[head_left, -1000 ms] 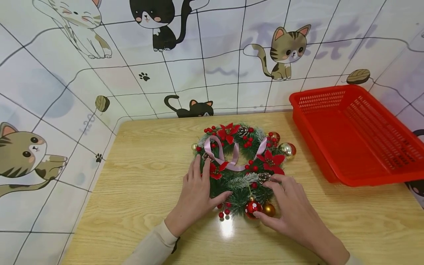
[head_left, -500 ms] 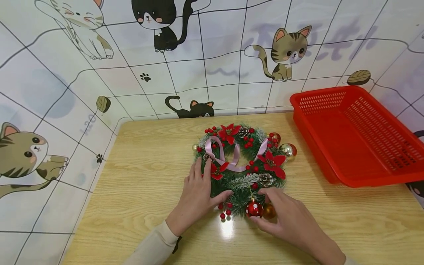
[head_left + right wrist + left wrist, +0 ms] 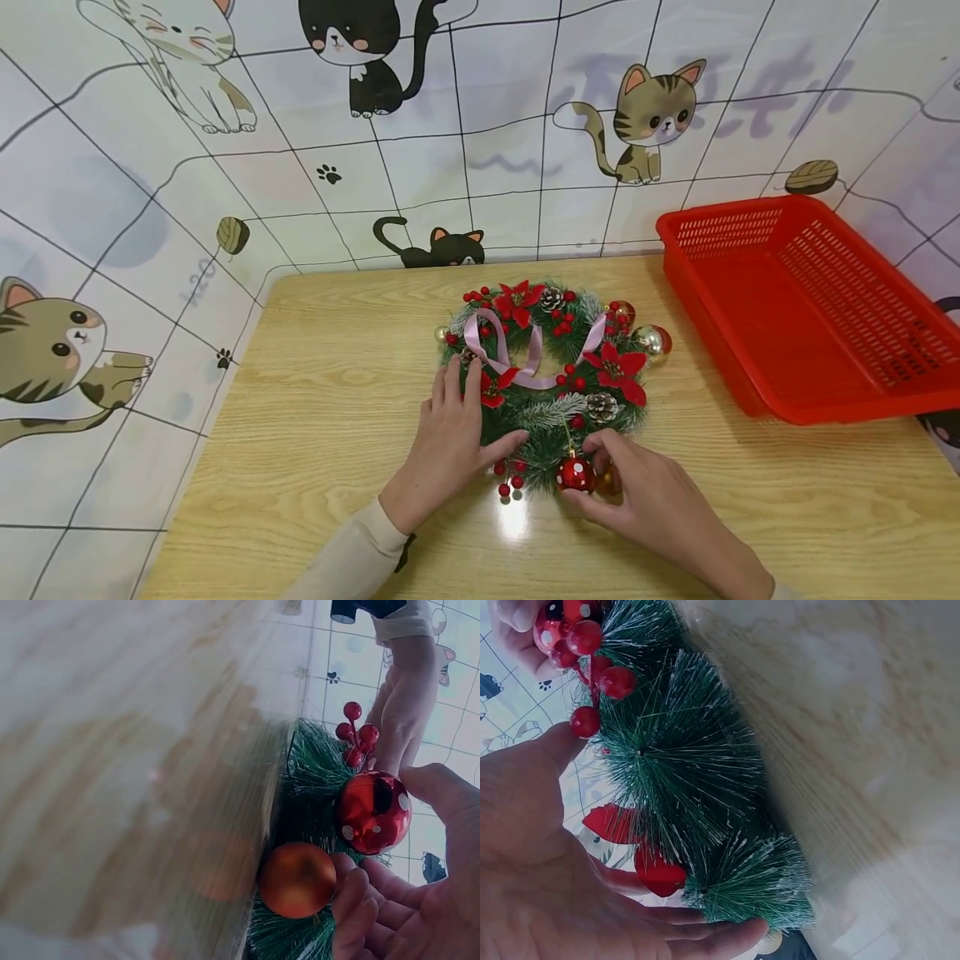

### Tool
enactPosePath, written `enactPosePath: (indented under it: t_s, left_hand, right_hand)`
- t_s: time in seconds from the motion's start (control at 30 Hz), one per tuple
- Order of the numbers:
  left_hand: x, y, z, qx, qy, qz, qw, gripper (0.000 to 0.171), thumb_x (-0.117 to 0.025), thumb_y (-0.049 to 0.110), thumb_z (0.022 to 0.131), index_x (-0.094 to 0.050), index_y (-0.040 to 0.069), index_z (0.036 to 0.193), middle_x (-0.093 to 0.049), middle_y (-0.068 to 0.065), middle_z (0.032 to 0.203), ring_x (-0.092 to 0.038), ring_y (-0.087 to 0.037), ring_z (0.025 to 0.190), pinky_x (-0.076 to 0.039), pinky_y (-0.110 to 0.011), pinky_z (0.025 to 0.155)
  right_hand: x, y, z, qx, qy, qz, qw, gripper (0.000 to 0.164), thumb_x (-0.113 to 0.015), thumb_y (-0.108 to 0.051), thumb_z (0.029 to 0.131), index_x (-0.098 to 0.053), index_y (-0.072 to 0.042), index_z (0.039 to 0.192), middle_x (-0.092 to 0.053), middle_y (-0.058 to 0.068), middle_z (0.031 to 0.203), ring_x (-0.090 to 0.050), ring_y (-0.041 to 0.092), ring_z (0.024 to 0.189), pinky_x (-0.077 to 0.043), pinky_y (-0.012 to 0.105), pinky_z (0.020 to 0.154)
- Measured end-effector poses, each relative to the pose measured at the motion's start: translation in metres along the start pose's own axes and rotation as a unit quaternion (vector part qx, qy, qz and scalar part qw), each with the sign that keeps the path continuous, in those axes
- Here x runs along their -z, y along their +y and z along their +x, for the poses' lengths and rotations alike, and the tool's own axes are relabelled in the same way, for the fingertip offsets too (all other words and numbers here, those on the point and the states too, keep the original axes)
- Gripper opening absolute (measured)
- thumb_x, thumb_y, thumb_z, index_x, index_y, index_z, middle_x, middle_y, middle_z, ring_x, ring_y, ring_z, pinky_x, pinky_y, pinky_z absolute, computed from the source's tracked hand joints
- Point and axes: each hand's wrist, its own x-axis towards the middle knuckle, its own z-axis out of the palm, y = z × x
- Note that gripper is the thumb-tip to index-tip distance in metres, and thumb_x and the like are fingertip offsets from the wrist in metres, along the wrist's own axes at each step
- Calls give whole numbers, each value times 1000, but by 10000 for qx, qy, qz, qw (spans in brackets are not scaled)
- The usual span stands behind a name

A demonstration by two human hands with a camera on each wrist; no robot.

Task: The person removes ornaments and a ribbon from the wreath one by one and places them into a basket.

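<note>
A green Christmas wreath (image 3: 536,412) lies flat on the table, with red poinsettias (image 3: 617,372), pine cones (image 3: 602,407), red berries (image 3: 510,482) and a loose pink ribbon (image 3: 487,333) lying across it. My left hand (image 3: 448,442) rests on its left side, fingers stretched out and thumb spread near the front. At the wreath's front edge, my right hand (image 3: 652,496) pinches a red bauble with white dots (image 3: 575,473) between thumb and curled fingers. A gold bauble (image 3: 298,880) sits beside it against those fingers, mostly hidden in the head view.
A red plastic basket (image 3: 720,342) stands right of the wreath. More baubles (image 3: 651,340) hang at the wreath's right edge, and a small gold one (image 3: 441,334) at its left. Behind the wooden table (image 3: 322,375) is a cat-patterned wall covering (image 3: 495,125).
My right hand has moved down from near the pine cone, and its fingers have closed around the red dotted bauble. My left hand has barely moved; the wreath stays in place.
</note>
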Motion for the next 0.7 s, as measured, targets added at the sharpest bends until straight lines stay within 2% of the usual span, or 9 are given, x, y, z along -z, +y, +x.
enactPosePath:
  t_s: [0.3, 0.47, 0.7]
  left_hand:
    - [-2, 5, 3, 160, 15, 18, 9999, 116, -73, 73, 94, -29, -4, 168, -34, -35, 164, -38, -58, 148, -52, -70, 99]
    - [-6, 5, 3, 168, 137, 54, 9998, 117, -75, 72, 93, -29, -5, 167, -35, -34, 164, -40, -56, 147, -54, -69, 96]
    - [-10, 5, 3, 224, 197, 22, 9996, 117, -79, 70, 91, -30, -4, 167, -34, -33, 165, -40, -55, 148, -54, -69, 96]
  right_hand:
    - [-1, -4, 4, -437, -294, 263, 9983, 46, -95, -46, 85, -64, -24, 113, -61, -21, 87, -52, -2, 70, -47, 23, 59]
    - [-1, -4, 3, -391, -264, 354, 9983, 43, -95, -37, 85, -65, -24, 114, -62, -22, 87, -57, -3, 74, -51, 24, 63]
    - [1, -3, 2, -412, -277, 608, 9969, 50, -95, -28, 84, -63, -22, 121, -62, -21, 92, -54, 0, 71, -47, 23, 59]
